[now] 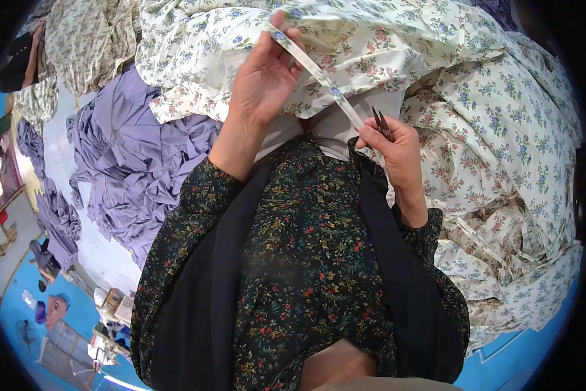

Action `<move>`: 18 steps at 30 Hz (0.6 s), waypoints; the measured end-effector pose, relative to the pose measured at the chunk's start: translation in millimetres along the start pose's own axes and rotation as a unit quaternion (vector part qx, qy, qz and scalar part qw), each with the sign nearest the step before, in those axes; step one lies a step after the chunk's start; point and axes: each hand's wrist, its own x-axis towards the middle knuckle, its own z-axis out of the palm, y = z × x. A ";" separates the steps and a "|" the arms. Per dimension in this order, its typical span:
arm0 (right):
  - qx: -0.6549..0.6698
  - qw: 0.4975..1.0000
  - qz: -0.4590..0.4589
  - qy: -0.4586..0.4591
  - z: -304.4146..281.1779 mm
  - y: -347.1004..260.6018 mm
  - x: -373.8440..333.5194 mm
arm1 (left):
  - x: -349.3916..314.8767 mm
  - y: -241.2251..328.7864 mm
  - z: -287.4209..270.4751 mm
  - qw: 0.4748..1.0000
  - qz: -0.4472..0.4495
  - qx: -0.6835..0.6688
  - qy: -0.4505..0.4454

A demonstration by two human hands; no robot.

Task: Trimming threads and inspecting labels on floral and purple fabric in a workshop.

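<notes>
A narrow white fabric strip with a blue floral print (319, 76) stretches diagonally between my hands. My left hand (264, 81) pinches its upper end, palm turned up and fingers curled. At the lower end, my right hand (397, 146) grips the strip between thumb and fingers. That same hand also holds small dark thread snips (382, 122), their pointed blades sticking up past the fingers. Behind the strip lies a big spread of white floral fabric (365, 62), printed with blue and pink flowers; it reaches across my lap.
Crumpled purple fabric (130, 156) is heaped on the left over a pale surface (58, 146). More floral fabric (495, 143) piles up on the right. At the far left another person's arm (33, 55) shows beside beige floral cloth (87, 42). Blue floor (29, 287) lies lower left.
</notes>
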 end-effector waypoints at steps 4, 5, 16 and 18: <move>-0.002 1.000 0.004 0.000 0.2 -1.7 2.6 | -5.6 -3.9 16.3 0.989 0.057 0.137 0.000; -0.002 1.000 0.005 0.001 0.5 -2.4 3.4 | -9.2 -7.6 21.5 0.982 0.044 0.184 -0.002; 0.280 0.938 0.184 -0.092 0.3 -7.6 15.6 | -38.6 -42.9 28.0 0.944 -0.176 0.279 -0.016; 0.309 0.920 0.190 -0.151 -8.6 -0.3 22.3 | -40.4 -43.6 22.0 0.943 -0.162 0.290 -0.013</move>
